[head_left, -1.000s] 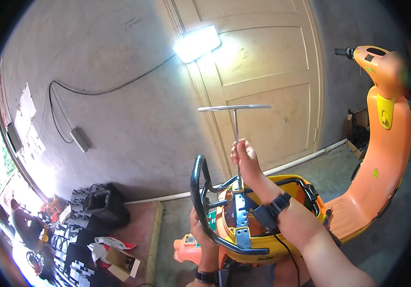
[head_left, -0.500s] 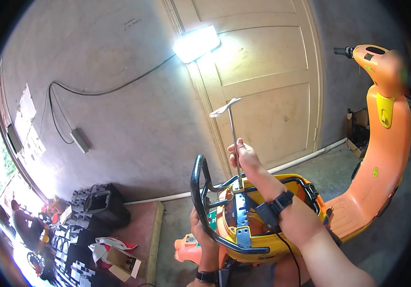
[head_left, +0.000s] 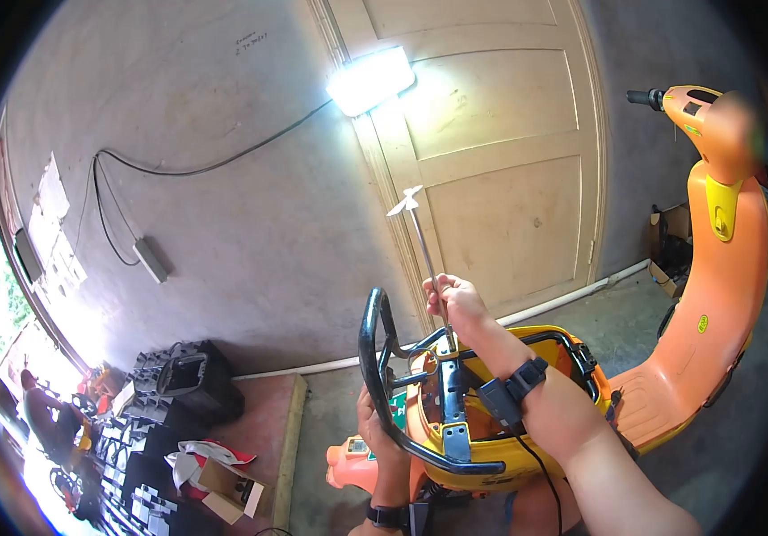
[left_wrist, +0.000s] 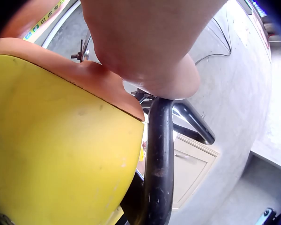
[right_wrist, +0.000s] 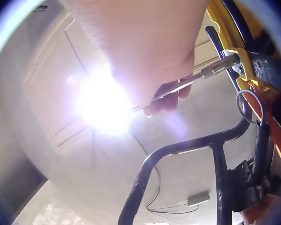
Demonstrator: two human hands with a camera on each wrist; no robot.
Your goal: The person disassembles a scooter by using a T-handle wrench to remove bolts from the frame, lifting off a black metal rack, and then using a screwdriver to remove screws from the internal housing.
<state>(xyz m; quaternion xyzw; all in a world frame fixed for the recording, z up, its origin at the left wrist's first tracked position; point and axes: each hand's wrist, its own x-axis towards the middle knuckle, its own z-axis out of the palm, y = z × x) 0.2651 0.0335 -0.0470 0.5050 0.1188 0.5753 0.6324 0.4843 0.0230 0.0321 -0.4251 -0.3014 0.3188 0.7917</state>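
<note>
My right hand [head_left: 460, 304] curls its fingers round the shaft of a T-handle socket wrench [head_left: 420, 237]. The wrench leans slightly left, its crossbar up top and seen almost end-on. Its socket end [right_wrist: 220, 65] meets the bracket at the edge of the yellow body, beside a wire loop [right_wrist: 251, 107]. On the near side, my left hand [head_left: 386, 447] holds the black grab rail [head_left: 369, 357] of an orange and yellow scooter [head_left: 714, 286]. In the left wrist view that hand covers part of the rail [left_wrist: 160, 159], hiding its fingers. A dark metal strip [head_left: 453, 406] spans the open seat compartment.
A bright lamp [head_left: 370, 80] hangs by the door [head_left: 500, 125]. Its cable runs along the wall to a grey box [head_left: 149, 259]. At left stand a black bin [head_left: 196, 384] and an open carton [head_left: 230, 491]. A strap camera's cord [head_left: 540, 469] hangs from my right wrist.
The wrench's crossbar has turned from broadside to nearly end-on, and its top has tipped left. My right hand has shifted slightly down and left with the shaft. The left hand stays on the rail.
</note>
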